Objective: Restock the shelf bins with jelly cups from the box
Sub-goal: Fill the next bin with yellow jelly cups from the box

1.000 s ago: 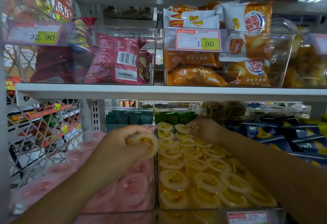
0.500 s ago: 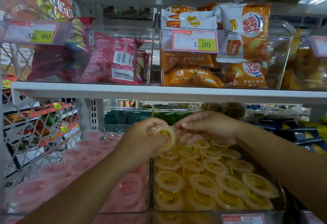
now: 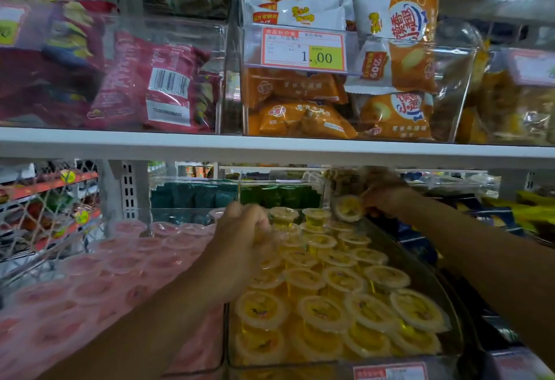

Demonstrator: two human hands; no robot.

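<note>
The yellow jelly cup [image 3: 348,208] is tipped up at the back of the yellow bin [image 3: 443,294], pinched by the right hand [image 3: 383,198]. It is being put in place, and next it needs laying flat in a gap. The left hand [image 3: 243,225] is curled over the cups (holding one? I cannot tell). Pink cups [image 3: 120,262] sit beside. The shelf board [image 3: 270,148] hangs low above.

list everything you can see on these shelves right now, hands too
yellow jelly cups: many, yellow, clear bin lower centre
pink jelly cups: many, pink, lower left
orange snack packs: several, orange-white, upper centre
red snack bags: few, red, upper left
price tag: one, red and yellow, before the orange packs
green packets: row, green, behind the jelly cups
held jelly cup: one, yellow, bin's back right
left hand: over bin's back left, grip hidden
right hand: pinches the held jelly cup
</note>
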